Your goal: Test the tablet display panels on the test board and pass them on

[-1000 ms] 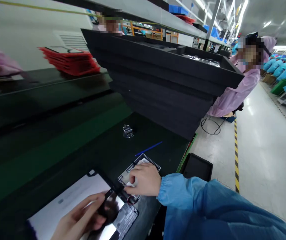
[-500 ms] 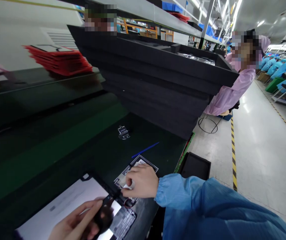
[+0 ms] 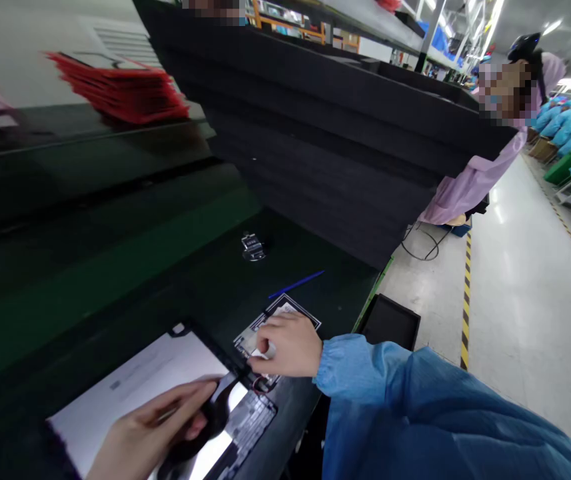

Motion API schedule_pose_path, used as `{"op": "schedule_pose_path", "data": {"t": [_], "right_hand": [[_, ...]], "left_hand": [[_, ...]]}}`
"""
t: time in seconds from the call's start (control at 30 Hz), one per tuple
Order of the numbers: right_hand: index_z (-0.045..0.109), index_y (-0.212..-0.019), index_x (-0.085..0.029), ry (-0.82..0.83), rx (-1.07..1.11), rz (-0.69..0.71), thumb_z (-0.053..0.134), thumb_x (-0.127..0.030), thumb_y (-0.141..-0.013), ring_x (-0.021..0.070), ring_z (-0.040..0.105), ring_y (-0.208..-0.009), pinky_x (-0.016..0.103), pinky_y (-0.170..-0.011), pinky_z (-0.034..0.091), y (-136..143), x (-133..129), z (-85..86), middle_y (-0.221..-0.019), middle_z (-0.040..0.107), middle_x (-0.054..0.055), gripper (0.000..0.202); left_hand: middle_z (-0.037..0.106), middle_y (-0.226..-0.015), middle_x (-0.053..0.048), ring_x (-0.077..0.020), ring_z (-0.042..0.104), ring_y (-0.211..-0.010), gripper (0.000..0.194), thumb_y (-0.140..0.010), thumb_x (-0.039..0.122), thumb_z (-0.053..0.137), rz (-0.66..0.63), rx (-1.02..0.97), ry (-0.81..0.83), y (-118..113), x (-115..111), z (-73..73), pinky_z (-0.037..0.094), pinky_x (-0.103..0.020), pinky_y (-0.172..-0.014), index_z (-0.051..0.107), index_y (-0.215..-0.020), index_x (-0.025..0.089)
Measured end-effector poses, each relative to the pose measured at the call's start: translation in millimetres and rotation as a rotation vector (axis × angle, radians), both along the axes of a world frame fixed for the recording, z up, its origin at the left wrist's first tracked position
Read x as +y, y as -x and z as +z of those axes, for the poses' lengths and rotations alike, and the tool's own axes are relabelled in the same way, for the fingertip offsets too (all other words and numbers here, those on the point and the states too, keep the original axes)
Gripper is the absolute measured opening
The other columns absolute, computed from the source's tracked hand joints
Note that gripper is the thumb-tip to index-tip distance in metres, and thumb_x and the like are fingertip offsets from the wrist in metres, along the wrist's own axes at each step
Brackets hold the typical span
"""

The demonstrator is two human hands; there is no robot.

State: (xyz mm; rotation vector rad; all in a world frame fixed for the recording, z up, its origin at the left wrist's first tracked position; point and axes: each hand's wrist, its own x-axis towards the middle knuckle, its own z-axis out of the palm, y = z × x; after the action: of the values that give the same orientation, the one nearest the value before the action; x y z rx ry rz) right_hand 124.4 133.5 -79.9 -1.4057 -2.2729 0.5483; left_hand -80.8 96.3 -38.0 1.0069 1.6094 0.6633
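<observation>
My left hand (image 3: 165, 417) is over a flat device with a pale panel (image 3: 138, 383) and black edges. Its thumb and forefinger are pinched together at the device's right part; whatever they hold is hidden. Beside them lies a shiny section with a grey patterned strip (image 3: 255, 427), partly dark with reflection. My right hand (image 3: 288, 343) curls its fingers, the tips close together near the device's black edge, their contents hidden. Under that hand lies a flat board with a black-and-white border (image 3: 310, 318), mostly covered. A thin reddish wire (image 3: 256, 385) shows just below its fingertips.
A blue stick (image 3: 296, 284) and a small clear plastic piece (image 3: 253, 247) lie on the dark green bench (image 3: 205, 287). Stacked black trays (image 3: 315, 140) rise behind. Red sheets (image 3: 125, 90) are piled at left. A black bin (image 3: 390, 322) stands beside the bench; a person in pink (image 3: 460, 187) is beyond.
The view has tipped downward, so the bench and both hands appear higher in the picture. Both hands keep nearly the same pose and place on the device.
</observation>
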Motion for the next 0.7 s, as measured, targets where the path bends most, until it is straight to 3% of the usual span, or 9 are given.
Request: {"op": "schedule_pose_path", "data": {"t": [0.1,0.3,0.47,0.7], "right_hand": [[0.056,-0.07,-0.023,0.002,0.004,0.012,0.075,-0.041,-0.079,0.0172,0.062,-0.084,0.029,-0.081,0.043,-3.7,-2.5,5.1,-0.081,0.066,-0.001,0.028],[0.049,-0.069,-0.023,-0.026,0.115,0.041,0.062,-0.025,-0.09,0.0163,0.055,-0.076,0.029,-0.074,0.038,-18.5,-1.8,14.5,-0.073,0.058,-0.001,0.025],[0.046,-0.073,-0.023,0.019,0.205,0.05,0.051,-0.031,-0.096,0.0145,0.048,-0.063,0.028,-0.065,0.033,-24.2,5.8,15.4,-0.065,0.048,-0.003,0.024],[0.046,-0.074,-0.023,0.033,0.194,0.037,0.051,-0.032,-0.095,0.013,0.046,-0.059,0.027,-0.061,0.032,-24.9,3.0,24.0,-0.063,0.046,-0.004,0.023]], "left_hand": [[0.063,-0.049,0.005,-0.0157,0.055,-0.051,0.019,-0.05,0.046,0.087,0.008,-0.035,0.033,-1.7,-1.2,3.9,0.046,-0.025,-0.053,0.08,-0.066,0.039],[0.059,-0.044,0.002,-0.0104,0.051,-0.042,0.013,-0.067,0.028,0.078,0.094,-0.097,-0.012,-21.3,-5.1,15.6,0.039,-0.02,-0.046,0.072,-0.069,0.016],[0.058,-0.042,0.0,-0.0093,0.053,-0.038,0.007,-0.079,0.013,0.07,0.152,-0.108,-0.009,-23.1,-2.0,8.3,0.04,-0.017,-0.04,0.07,-0.072,0.012],[0.059,-0.044,0.003,-0.0066,0.052,-0.036,0.015,-0.083,0.005,0.069,0.07,-0.188,-0.036,-34.7,0.0,10.4,0.042,-0.014,-0.039,0.067,-0.069,0.011]]}}
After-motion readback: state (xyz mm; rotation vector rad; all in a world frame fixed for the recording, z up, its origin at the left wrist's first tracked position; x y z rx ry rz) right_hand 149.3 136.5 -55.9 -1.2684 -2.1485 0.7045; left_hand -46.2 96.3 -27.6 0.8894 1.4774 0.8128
